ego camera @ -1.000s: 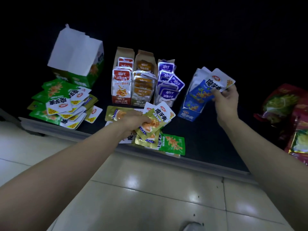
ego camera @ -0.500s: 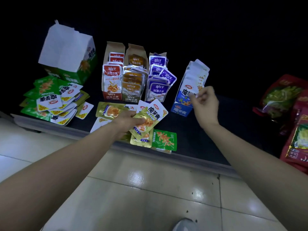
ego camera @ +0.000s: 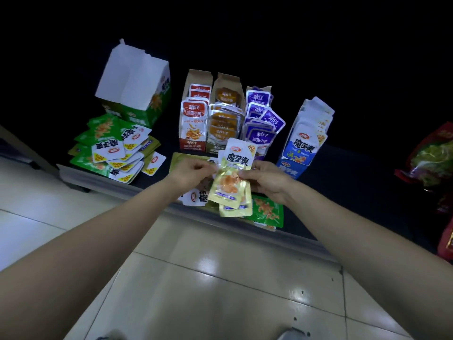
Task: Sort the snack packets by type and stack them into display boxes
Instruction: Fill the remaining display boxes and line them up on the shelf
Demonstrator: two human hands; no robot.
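Nearest is a pale tiled floor (ego camera: pixel 196 278). Two bare forearms reach over it to the edge of a dark counter (ego camera: pixel 367 192). Above this edge the left hand (ego camera: pixel 192 169) and the right hand (ego camera: pixel 268 184) come together. Both hold the same small bunch of yellow packets (ego camera: pixel 230 185): the left fingers pinch its upper left edge, and the right fingers are curled round its right side. The bunch stands almost upright between the two hands, with the white end on top.

Just below the right fingers a green packet (ego camera: pixel 268 212) lies flat on the counter. Under the left fingers lies a white packet (ego camera: pixel 196 197). Well to the left of the left fingers there is a loose heap (ego camera: pixel 112 148) of green and white packets. Behind it stands a green box (ego camera: pixel 137 99) with its white flap open.

Beyond the fingers three narrow boxes stand side by side: a red box (ego camera: pixel 195 123), a brown box (ego camera: pixel 224 119) and a purple box (ego camera: pixel 259 121), each filled with upright packets. Beyond the right fingers a blue box (ego camera: pixel 304 143) holds white packets. Far to the right are red bags (ego camera: pixel 431 163), half in the dark.
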